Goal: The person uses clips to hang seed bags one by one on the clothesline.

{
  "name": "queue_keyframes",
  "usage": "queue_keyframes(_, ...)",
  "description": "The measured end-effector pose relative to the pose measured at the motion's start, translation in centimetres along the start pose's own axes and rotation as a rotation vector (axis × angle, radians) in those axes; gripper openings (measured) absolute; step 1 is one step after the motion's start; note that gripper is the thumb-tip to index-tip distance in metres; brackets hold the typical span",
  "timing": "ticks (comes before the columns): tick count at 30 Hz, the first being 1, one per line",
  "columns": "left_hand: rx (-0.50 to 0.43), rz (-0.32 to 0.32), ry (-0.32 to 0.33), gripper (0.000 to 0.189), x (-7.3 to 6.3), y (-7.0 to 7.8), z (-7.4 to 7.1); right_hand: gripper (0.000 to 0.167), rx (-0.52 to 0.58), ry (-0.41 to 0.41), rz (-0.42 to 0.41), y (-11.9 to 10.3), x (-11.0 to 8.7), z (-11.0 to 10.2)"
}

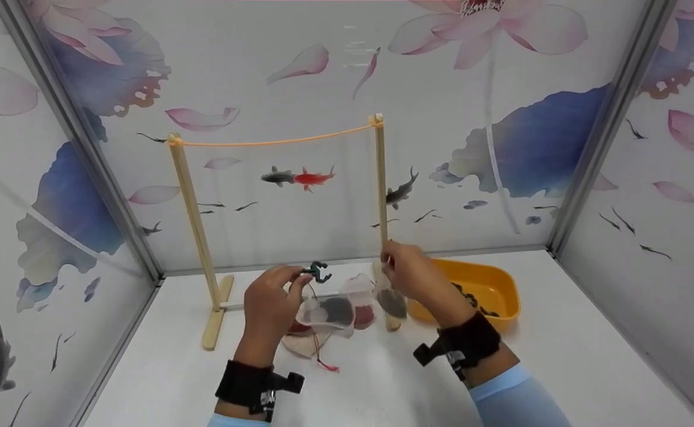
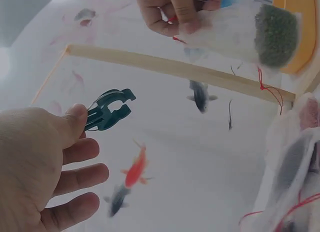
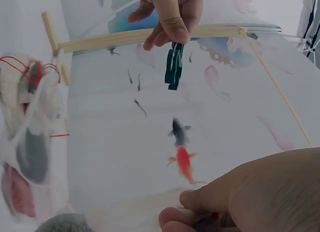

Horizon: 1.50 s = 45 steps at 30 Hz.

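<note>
The left hand (image 1: 272, 299) has its grip pinched on the handle end of a dark green clip (image 2: 107, 117), held up below the orange cord (image 1: 275, 142), while the right hand (image 1: 415, 273) has its grip closed around the gathered top of a pale pouch (image 2: 276, 36) with green filling, which hangs near the right wooden post (image 1: 383, 184). Because the clip is held only at one end, an uneven squeeze could make it twist or spring loose. Should the right grip slacken, the weighted pouch could drop onto the surface (image 1: 376, 385) or against the yellow tray (image 1: 495, 284). A careless sweep of the right hand could jolt the post and shake the cord, and the loose red string (image 1: 330, 368) among the other pouches (image 1: 341, 311) could tangle or drag one along. In the head view the right hand covers the pouch's top and part of the post, so contact with the wood cannot be judged; the right wrist view cuts that hand off at its edges. The right forearm hides part of the tray, and the dark pieces (image 1: 470, 299) inside it overlap too much to count
</note>
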State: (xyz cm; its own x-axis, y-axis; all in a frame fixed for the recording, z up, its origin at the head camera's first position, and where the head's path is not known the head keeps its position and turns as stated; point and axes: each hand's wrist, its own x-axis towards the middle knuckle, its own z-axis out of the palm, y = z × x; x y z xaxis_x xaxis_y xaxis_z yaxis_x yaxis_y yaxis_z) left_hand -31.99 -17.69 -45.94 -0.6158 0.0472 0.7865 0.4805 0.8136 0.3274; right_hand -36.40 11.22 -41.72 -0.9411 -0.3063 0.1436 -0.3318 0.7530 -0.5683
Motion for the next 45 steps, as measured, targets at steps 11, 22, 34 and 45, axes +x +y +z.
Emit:
queue_keyframes(11,0.094,0.123,0.100,0.028,14.9,4.0,-1.2,0.013,0.112,0.289,-0.136,-5.3,5.5,-9.8)
queue_keyframes(22,0.118,-0.063,0.010,0.033,24.0,6.6,-0.8,0.012,0.168,0.441,-0.180,-9.3,10.0,-13.4)
queue_keyframes(34,0.102,-0.014,0.043,0.030,25.2,7.2,-1.7,0.012,0.262,0.383,-0.119,-9.6,10.8,-13.7)
queue_keyframes(45,0.129,-0.020,-0.120,0.031,26.4,8.5,-0.9,0.014,0.299,0.447,-0.181,-9.6,11.2,-14.6)
